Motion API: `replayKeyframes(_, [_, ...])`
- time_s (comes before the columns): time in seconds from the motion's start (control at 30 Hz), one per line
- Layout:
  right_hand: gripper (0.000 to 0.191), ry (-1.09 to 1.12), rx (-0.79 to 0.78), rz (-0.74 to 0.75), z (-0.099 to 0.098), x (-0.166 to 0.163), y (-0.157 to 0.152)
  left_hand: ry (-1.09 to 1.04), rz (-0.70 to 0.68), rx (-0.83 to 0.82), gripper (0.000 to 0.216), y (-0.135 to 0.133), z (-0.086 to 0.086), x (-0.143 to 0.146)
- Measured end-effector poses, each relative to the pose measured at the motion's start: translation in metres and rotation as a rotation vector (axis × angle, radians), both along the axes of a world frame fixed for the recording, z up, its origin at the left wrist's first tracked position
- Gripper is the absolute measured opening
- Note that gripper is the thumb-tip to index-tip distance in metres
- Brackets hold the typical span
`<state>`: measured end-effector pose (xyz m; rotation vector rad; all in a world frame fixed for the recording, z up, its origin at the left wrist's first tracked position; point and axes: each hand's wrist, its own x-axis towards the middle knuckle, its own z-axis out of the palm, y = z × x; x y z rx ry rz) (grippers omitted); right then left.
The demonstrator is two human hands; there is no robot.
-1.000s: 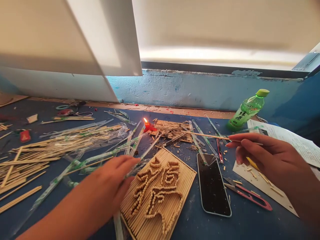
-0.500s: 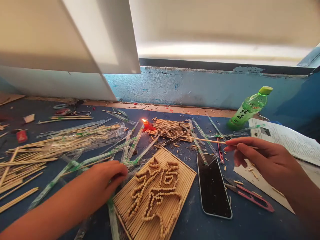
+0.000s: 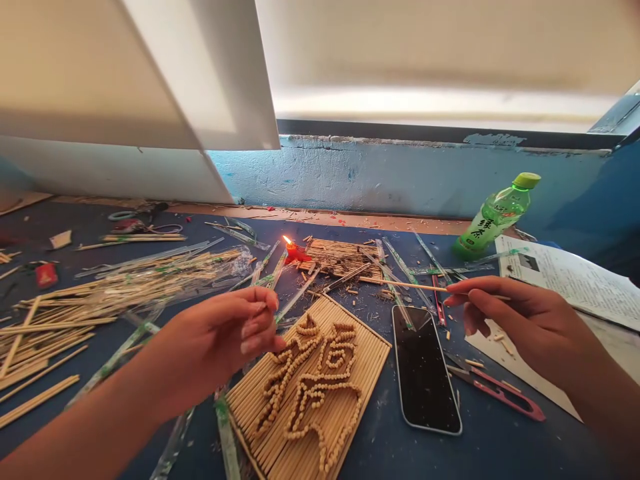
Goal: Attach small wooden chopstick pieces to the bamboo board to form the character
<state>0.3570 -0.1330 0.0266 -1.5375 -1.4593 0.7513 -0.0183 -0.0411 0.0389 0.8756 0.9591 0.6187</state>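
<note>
My right hand (image 3: 520,320) pinches a thin wooden skewer (image 3: 410,285) that points left toward a lit red candle (image 3: 293,249). Lifted above the table, my left hand (image 3: 225,340) has its fingers curled together, and I cannot make out what they grip. Just beside it lies a mat of bamboo sticks (image 3: 310,393) bearing characters built from small wooden beads. A second stick mat (image 3: 343,259) lies behind, next to the candle. A black phone (image 3: 424,370) lies between the bead mat and my right hand.
Loose bamboo sticks and clear wrappers (image 3: 100,293) cover the left of the blue table (image 3: 450,453). Red thread snips (image 3: 500,392) and printed papers (image 3: 575,280) lie at the right. A green tea bottle (image 3: 495,217) stands by the blue wall. White boards (image 3: 150,100) lean at the back left.
My left hand drew back from the wrappers beside the bead mat, rose and curled its fingers. The right hand with the skewer shifted slightly left.
</note>
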Motion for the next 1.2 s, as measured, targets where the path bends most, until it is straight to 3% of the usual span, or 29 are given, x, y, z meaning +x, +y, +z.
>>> replayKeyframes(0.1, [0.028,0.028,-0.017,0.001,0.003,-0.005,-0.002,0.061,-0.037,0.078,0.024,0.005,-0.003,0.006])
replayKeyframes(0.3, [0.029,0.073,-0.031,-0.074,0.009,-0.017,-0.006,0.587,-0.189,0.411,0.032,0.029,-0.006,0.016])
replayKeyframes(0.43, [0.029,0.058,-0.052,-0.062,0.009,-0.019,-0.006,0.764,-0.31,0.396,0.03,0.044,-0.015,0.035])
replayKeyframes(0.73, [0.028,-0.03,-0.046,0.043,0.001,-0.002,-0.002,0.633,-0.527,0.21,0.021,0.061,-0.022,0.057])
replayKeyframes(0.9, [0.028,-0.038,-0.045,0.037,0.0,0.003,-0.003,0.532,-0.644,0.198,0.032,0.064,-0.023,0.05])
replayKeyframes(0.97, [0.027,-0.036,-0.051,0.056,0.0,0.003,-0.003,0.504,-0.629,0.257,0.036,0.064,-0.021,0.047])
replayKeyframes(1.07, [0.025,-0.036,-0.05,0.067,-0.001,0.003,-0.002,0.436,-0.503,0.34,0.035,0.061,-0.015,0.044])
replayKeyframes(1.2, [0.027,-0.055,-0.056,0.071,-0.001,0.002,-0.002,0.163,-0.395,0.167,0.034,0.054,-0.006,0.037])
